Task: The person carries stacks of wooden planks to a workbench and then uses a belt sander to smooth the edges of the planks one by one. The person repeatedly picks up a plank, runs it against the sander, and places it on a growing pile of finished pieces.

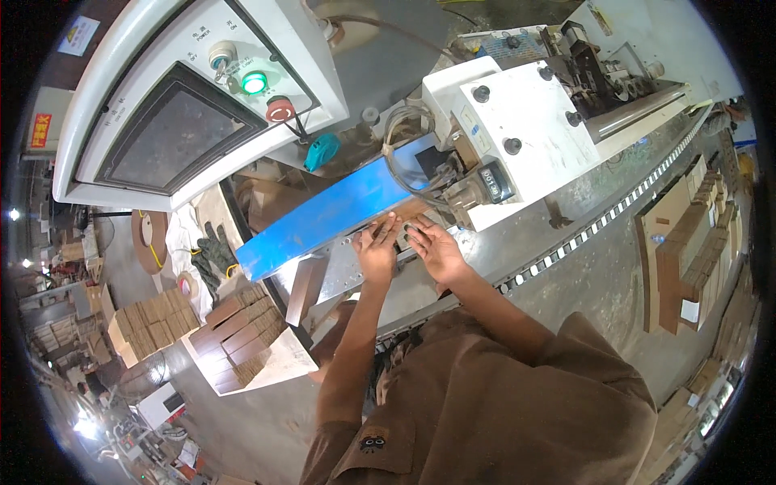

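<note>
Workshop with grey floor point(598, 311); wooden piece point(415, 208) beside the blue bar point(323, 214).
Left hand point(377, 252) and right hand point(436, 249) have bent fingers at the brown piece; whether they grip, I cannot tell. Below the bar is a shiny metal table point(343, 277); at its right end, a smooth white housing point(525, 133); below its left end, a crate point(212, 368) of rectangular brown blocks point(249, 335).

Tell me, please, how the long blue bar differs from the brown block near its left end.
The blue bar is bright blue, while the brown block is a duller brown. The blue bar is also much longer than the brown block. The blue bar runs just beyond the left hand and right hand, whereas the brown block sits apart from both. Both are elongated and straight-edged.
</note>
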Demonstrator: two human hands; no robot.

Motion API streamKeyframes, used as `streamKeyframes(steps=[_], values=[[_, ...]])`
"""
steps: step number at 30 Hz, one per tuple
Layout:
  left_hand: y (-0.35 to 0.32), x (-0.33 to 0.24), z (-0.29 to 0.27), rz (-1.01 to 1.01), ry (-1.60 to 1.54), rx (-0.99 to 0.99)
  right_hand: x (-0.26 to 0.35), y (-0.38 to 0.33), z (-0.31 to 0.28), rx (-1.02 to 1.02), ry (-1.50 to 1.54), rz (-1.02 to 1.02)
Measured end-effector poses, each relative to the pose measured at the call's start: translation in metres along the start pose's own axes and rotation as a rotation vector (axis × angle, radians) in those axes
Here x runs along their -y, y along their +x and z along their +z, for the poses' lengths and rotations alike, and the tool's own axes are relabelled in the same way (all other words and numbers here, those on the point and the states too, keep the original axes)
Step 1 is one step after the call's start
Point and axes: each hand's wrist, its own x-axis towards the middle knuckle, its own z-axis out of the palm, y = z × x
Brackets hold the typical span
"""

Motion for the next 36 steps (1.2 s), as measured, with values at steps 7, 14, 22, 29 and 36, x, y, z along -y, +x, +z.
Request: streamKeyframes(steps=[7,14,22,29,36], values=[[0.028,-0.045,0.009,0.068,-0.029,0.097,0.018,-0.012,-0.009,-0.072,-0.293,-0.134],[0.050,-0.069,0.038,0.114,-0.114,0.041,0.032,-0.051,-0.003,-0.086,-0.392,-0.190],[0.020,-0.008,-0.043,-0.037,-0.041,-0.200,0.014,-0.075,-0.014,-0.112,-0.366,0.032],[-0.064,0.061,-0.155,-0.512,0.305,-0.199,-0.006,-0.063,0.005,-0.006,-0.434,0.123],[-0.093,0.085,-0.152,-0.571,0.267,0.104,0.000,-0.045,0.023,0.055,-0.462,0.116]])
